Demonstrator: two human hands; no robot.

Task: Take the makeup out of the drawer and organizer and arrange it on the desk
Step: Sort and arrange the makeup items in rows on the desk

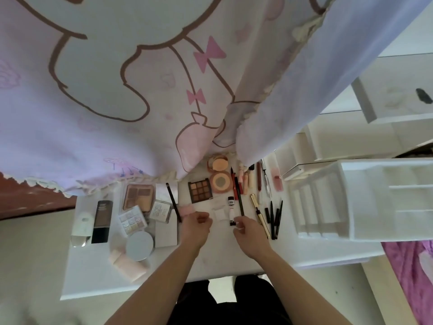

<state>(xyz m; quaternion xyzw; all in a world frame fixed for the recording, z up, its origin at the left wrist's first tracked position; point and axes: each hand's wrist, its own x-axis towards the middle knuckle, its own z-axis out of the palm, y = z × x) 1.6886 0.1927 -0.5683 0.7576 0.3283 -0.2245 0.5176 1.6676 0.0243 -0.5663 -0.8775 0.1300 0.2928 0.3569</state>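
At centre frame the right hand pinches a white tube by its cap, likely to straighten it on the desk. Whether the curled left hand holds anything, I cannot tell

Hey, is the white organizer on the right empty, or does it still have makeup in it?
Empty, as far as can be seen: the organizer shows only bare white compartments.

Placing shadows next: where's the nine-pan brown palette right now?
Head view: the palette lies mid-back on the desk, between the black pencil on its left and the round compact on its right, just beyond the left hand.
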